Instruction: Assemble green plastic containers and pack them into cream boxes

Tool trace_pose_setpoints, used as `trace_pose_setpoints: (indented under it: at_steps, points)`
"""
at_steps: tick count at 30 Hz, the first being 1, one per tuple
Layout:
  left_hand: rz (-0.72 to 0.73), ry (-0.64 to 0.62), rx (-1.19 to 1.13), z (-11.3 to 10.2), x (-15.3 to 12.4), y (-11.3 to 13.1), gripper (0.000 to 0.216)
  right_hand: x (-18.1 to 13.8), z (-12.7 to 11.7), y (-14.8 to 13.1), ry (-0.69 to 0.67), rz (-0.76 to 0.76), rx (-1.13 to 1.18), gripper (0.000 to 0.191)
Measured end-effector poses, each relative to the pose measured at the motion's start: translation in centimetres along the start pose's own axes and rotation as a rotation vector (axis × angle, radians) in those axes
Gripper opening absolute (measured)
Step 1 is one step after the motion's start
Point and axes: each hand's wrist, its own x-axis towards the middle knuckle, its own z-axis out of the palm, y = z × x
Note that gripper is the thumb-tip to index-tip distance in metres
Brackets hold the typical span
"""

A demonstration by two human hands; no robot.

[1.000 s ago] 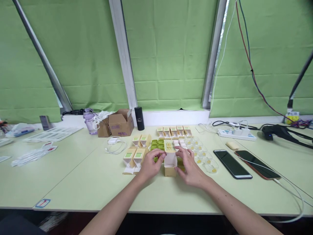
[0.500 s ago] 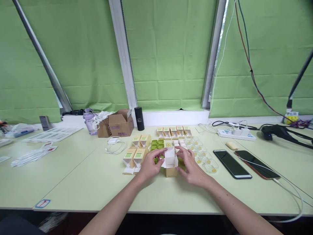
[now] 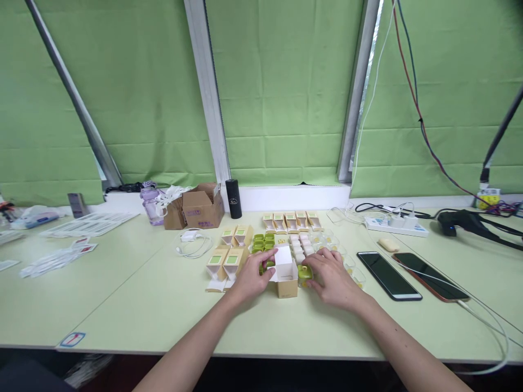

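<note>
A small kraft-brown carton (image 3: pixel 287 287) stands on the table in front of me, its white-lined flaps raised. My left hand (image 3: pixel 252 276) pinches the left flap between thumb and fingers. On the carton's right, my right hand (image 3: pixel 333 279) has thumb and fingertips around a small green square container (image 3: pixel 304 272). Behind my left fingers sit more green containers (image 3: pixel 263 239), partly hidden. Beyond the carton are rows of small white pieces (image 3: pixel 299 242). Clear plastic cups (image 3: pixel 324 238) with yellow spots are partly covered by my right hand.
Small cartons with green labels stand at left (image 3: pixel 232 260), and more cartons (image 3: pixel 290 220) line the back. Two phones (image 3: pixel 388 275) (image 3: pixel 429 276), a white cable and a power strip (image 3: pixel 396 224) lie right. An open cardboard box (image 3: pixel 203 208) and black cylinder (image 3: pixel 233 198) stand behind.
My right hand has left the carton's right side and moved right, onto the green container. My left hand stays on the carton.
</note>
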Motion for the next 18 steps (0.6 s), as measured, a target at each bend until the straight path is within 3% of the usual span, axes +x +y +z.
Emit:
trace_pose_setpoints:
  at_steps: [11,18]
  points:
    - [-0.031,-0.047,0.068,-0.2,0.0,0.2,0.055,0.3,0.0,-0.4,0.000,0.014,-0.042,0.028]
    - [-0.081,-0.090,0.053,-0.3,-0.1,0.5,0.055,1.1,-1.5,0.3,0.329,0.063,0.096,0.035]
